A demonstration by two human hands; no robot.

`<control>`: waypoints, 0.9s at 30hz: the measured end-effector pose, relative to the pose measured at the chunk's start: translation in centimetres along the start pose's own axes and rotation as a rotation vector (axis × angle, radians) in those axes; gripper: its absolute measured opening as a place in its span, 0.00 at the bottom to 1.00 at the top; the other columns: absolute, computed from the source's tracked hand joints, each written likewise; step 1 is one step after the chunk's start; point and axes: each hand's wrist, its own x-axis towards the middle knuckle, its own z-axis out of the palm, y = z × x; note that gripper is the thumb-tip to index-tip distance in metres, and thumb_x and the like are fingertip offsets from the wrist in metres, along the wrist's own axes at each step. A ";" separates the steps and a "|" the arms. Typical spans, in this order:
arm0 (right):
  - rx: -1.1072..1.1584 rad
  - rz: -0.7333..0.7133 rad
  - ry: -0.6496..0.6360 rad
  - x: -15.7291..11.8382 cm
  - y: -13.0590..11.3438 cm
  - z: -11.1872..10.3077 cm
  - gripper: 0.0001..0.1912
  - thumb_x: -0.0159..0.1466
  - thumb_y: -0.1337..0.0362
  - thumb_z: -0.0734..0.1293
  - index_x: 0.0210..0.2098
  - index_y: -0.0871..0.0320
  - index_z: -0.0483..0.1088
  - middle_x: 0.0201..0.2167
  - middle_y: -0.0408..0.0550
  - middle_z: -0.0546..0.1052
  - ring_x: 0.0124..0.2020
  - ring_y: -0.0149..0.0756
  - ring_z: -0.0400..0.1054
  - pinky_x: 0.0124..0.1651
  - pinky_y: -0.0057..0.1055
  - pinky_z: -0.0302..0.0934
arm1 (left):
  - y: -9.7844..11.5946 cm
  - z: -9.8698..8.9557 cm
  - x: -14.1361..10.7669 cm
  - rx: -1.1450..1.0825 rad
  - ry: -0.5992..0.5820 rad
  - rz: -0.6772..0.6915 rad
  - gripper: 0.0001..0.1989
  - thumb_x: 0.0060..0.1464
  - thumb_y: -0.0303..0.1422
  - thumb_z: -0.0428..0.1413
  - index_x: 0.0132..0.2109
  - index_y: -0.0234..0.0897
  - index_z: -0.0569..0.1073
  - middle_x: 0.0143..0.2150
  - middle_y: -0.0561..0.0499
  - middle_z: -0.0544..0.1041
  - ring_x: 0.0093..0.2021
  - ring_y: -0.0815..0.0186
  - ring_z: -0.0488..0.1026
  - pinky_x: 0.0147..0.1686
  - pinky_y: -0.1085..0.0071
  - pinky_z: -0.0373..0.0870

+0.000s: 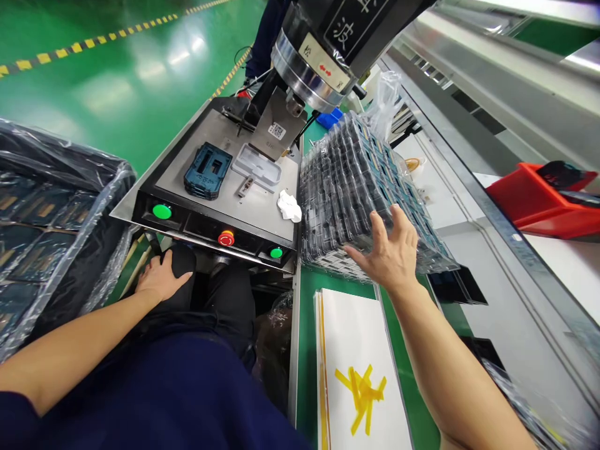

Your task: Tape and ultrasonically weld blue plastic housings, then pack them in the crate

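Note:
My left hand (162, 277) rests on my left knee, its thumb apart from the fingers and nothing in it. My right hand (391, 250) is raised at the near corner of a tall stack of clear plastic trays (337, 194) with dark parts in them. Its fingers are spread, and I cannot tell whether they touch the trays. On the machine's metal bed lie a small pile of dark blue plastic parts (209, 170) and a pale grey fixture (257, 167). Above the fixture is the press head (307, 65) with a metal block (279, 125).
Two green buttons (162, 211) and a red emergency stop (225, 238) line the machine's front. A white board with yellow tape strips (360, 394) lies below my right hand. Left stands a plastic-lined bin (107, 194); right, a red bin (539, 200). A person's leg (267, 37) shows behind.

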 end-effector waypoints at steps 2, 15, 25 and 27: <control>-0.015 -0.010 0.007 -0.1 -0.3 -0.1 0.45 0.60 0.52 0.67 0.69 0.53 0.41 0.67 0.67 0.49 0.64 0.68 0.47 0.57 0.61 0.52 | -0.1 0.1 0.0 0.007 -0.003 0.000 0.48 0.49 0.59 0.47 0.69 0.34 0.47 0.63 0.29 0.57 0.58 0.38 0.62 0.53 0.50 0.63; -0.110 -0.059 0.065 -0.8 -0.3 0.8 0.45 0.60 0.51 0.67 0.69 0.57 0.44 0.68 0.69 0.45 0.65 0.69 0.45 0.58 0.62 0.52 | 0.0 0.1 0.1 -0.002 -0.010 -0.006 0.49 0.49 0.60 0.47 0.69 0.35 0.47 0.64 0.29 0.55 0.59 0.36 0.61 0.54 0.49 0.61; -0.146 -0.045 0.091 -0.9 -0.6 1.5 0.44 0.59 0.47 0.67 0.68 0.56 0.48 0.67 0.67 0.49 0.66 0.69 0.43 0.57 0.66 0.49 | -0.2 0.2 0.1 -0.006 -0.015 -0.008 0.49 0.49 0.60 0.47 0.69 0.35 0.47 0.66 0.29 0.53 0.60 0.36 0.60 0.54 0.49 0.62; -0.151 -0.055 0.090 -0.9 -0.7 1.5 0.44 0.59 0.47 0.67 0.67 0.57 0.49 0.67 0.68 0.47 0.66 0.69 0.43 0.58 0.65 0.49 | -0.2 0.2 0.2 -0.005 -0.016 -0.006 0.49 0.49 0.60 0.47 0.69 0.35 0.47 0.65 0.29 0.54 0.60 0.36 0.60 0.54 0.48 0.62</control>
